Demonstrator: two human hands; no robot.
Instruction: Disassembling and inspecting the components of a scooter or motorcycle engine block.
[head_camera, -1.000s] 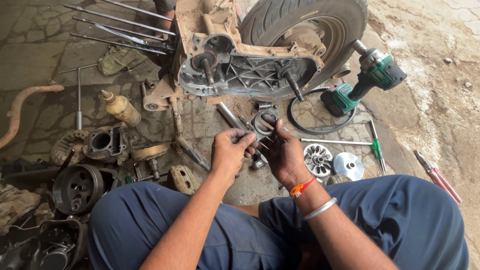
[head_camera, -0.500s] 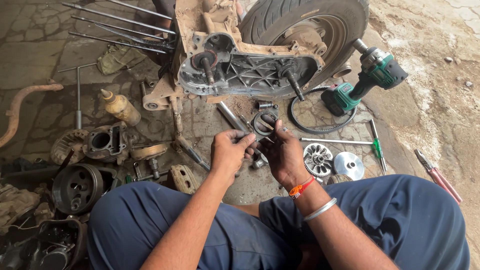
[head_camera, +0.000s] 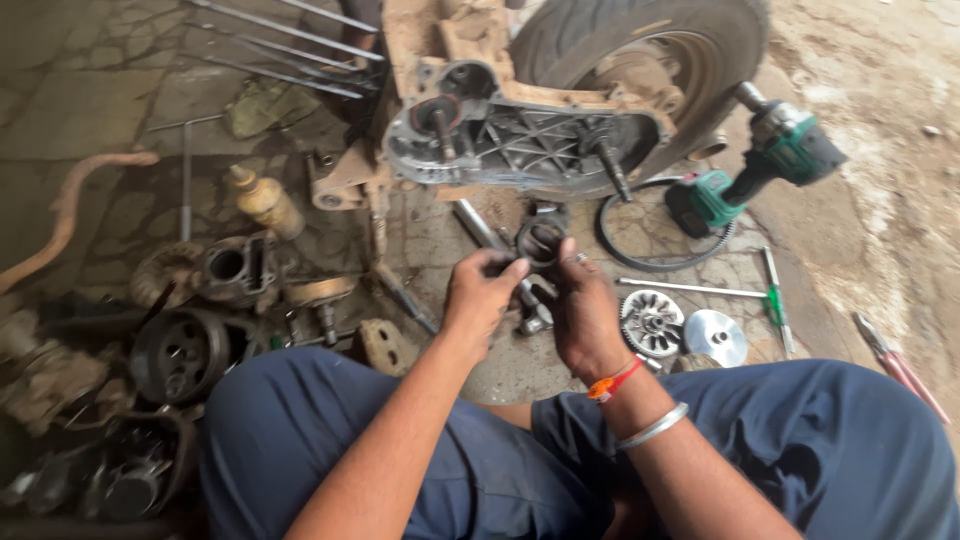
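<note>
I sit on the ground with my knees apart. My left hand and my right hand meet in front of me, both gripping a dark metal ring-shaped part with a round hole, held up off the floor. The right wrist carries an orange thread band and a silver bangle. Straight ahead lies an opened engine crankcase with two shafts sticking out, joined to a rear wheel with a tyre.
A green cordless impact wrench lies right, beside a rubber belt. A finned pulley face, a shiny disc, screwdrivers and red pliers lie right. Left: a cylinder block, pulley, yellow bottle, pipe, rods.
Both hands have lifted the ring-shaped part a little higher and turned it, so its hole now faces me. The camera view has shifted slightly.
</note>
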